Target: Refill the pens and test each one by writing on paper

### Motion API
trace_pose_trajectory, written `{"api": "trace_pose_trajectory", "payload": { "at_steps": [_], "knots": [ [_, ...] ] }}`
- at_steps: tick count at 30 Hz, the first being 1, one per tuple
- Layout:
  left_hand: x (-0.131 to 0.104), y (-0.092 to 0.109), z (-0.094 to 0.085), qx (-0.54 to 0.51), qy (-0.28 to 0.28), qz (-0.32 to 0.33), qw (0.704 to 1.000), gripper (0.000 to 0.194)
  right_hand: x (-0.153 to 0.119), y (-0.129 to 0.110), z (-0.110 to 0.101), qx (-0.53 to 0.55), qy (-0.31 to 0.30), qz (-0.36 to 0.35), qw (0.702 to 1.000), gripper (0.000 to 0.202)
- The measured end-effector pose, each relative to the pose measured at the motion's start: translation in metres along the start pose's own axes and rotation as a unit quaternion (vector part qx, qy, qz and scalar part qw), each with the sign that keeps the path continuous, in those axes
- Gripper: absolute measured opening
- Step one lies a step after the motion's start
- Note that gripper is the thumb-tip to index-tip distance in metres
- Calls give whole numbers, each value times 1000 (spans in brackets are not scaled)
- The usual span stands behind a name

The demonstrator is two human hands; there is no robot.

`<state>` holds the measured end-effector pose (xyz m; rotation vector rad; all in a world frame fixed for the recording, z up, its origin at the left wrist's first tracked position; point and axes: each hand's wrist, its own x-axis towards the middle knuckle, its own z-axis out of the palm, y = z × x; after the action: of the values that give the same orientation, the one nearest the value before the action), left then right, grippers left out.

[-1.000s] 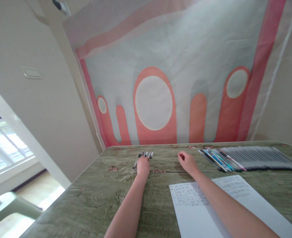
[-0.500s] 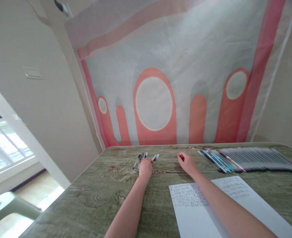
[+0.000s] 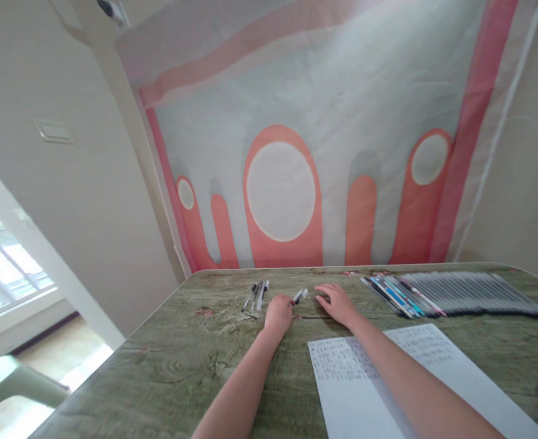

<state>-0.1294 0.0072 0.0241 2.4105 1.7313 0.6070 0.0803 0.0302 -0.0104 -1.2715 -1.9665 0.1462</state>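
Closed around a pen (image 3: 300, 296), my left hand (image 3: 279, 315) is just above the table near its middle. The pen's pale end pokes out to the right of the fingers, and the rest is hidden by the hand. Just right of that end, my right hand (image 3: 337, 303) is held with thumb and fingers apart and nothing between them. Several loose pens (image 3: 260, 295), dark and clear, lie to the left of my left hand. My right forearm passes over a white sheet of paper (image 3: 355, 399) with rows of handwriting.
A long row of clear pens or refills (image 3: 474, 294) lies at the right, with several coloured pens (image 3: 399, 297) at its left end. The wood-patterned table (image 3: 159, 366) reaches a wall with a pink and grey backdrop (image 3: 333, 122). A pale green stool (image 3: 17, 384) stands at lower left.
My left hand has moved right with the pen, away from the loose pens. My right hand has opened its fingers and come slightly left toward the pen.
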Motion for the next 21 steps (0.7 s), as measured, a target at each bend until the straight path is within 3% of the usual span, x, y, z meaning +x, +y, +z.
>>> {"api": "trace_pose_trajectory", "payload": {
  "at_steps": [9, 21],
  "knots": [
    [-5, 21, 10, -30, 7, 49, 998, 21, 0, -4, 3, -29, -54, -43, 997, 28],
    [-7, 31, 15, -47, 8, 41, 998, 20, -1, -8, -1, -21, -39, -65, 997, 25]
  ]
}}
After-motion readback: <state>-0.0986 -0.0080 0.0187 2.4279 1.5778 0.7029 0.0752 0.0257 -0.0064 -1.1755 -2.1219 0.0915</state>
